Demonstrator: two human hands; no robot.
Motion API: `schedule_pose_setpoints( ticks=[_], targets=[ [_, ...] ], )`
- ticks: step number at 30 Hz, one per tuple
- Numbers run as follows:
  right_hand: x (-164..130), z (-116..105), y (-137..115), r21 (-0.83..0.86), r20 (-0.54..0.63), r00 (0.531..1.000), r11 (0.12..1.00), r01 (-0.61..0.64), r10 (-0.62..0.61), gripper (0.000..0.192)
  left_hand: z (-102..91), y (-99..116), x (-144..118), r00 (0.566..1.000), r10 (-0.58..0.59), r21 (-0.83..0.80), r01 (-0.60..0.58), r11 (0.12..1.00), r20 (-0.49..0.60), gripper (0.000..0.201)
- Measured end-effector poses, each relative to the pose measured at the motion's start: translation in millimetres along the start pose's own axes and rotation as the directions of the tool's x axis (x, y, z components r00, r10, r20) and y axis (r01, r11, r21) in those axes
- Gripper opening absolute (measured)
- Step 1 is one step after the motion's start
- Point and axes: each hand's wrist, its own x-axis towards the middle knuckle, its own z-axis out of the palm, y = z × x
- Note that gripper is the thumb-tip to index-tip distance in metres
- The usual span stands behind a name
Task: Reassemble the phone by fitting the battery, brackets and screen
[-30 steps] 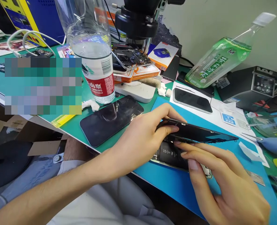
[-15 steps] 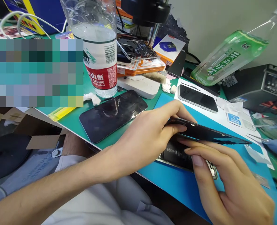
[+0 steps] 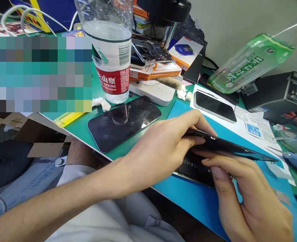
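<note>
Fingers of your left hand [image 3: 158, 148] are closed on the near end of the lifted phone screen [image 3: 229, 145]: the thumb lies over its top face, the index finger reaches along the upper edge, and the remaining fingers curl beneath, so the grip is a firm pinch with no visible gap. Your right hand [image 3: 249, 198] sits just below that screen, its fingers held close together and extended toward the left, fingertips [image 3: 206, 160] touching the underside of the screen and resting over the opened phone body [image 3: 196, 169]; whether they actually clamp anything cannot be told, since the screen hides the contact. The screen is tilted, its near end raised in your grip and its far end pointing right, above the phone body, which lies flat on the blue mat [image 3: 188, 198] with a dark battery showing. Left of your hands, a dark phone [image 3: 124, 122] lies face up on the green mat [image 3: 88, 124], well apart from the work. A water bottle [image 3: 110, 50] with a red label stands upright just behind that phone. Another phone [image 3: 215, 106] lies on white paper beyond your left hand. A green bottle [image 3: 251, 62] leans tilted at the upper right.
</note>
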Motion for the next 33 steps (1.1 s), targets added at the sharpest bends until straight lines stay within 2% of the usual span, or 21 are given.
schedule_pose_setpoints(
  ticks=[10,21,28,33],
  targets=[
    [0.3,-1.0,-0.4,0.003,-0.008,0.999,0.999,-0.050,0.050,0.021,-1.1,1.0,0.1,1.000,0.007,0.004,-0.007,1.000,0.007,0.023],
    [0.3,0.7,0.3,-0.042,0.006,0.998,0.998,0.055,-0.055,0.020,-1.0,0.0,-0.2,1.000,0.021,0.043,-0.021,0.999,0.001,0.024],
    [7.6,-1.9,-0.8,-0.154,0.048,0.968,0.955,0.253,-0.248,0.033,-0.9,-1.1,0.4,0.999,0.042,0.045,-0.042,0.998,0.003,0.022],
    [11.4,-2.5,-6.4,-0.206,0.043,0.966,0.943,0.260,-0.257,0.026,-0.9,-1.0,0.2,0.999,0.034,0.028,-0.035,0.999,0.007,0.023]
  ],
)
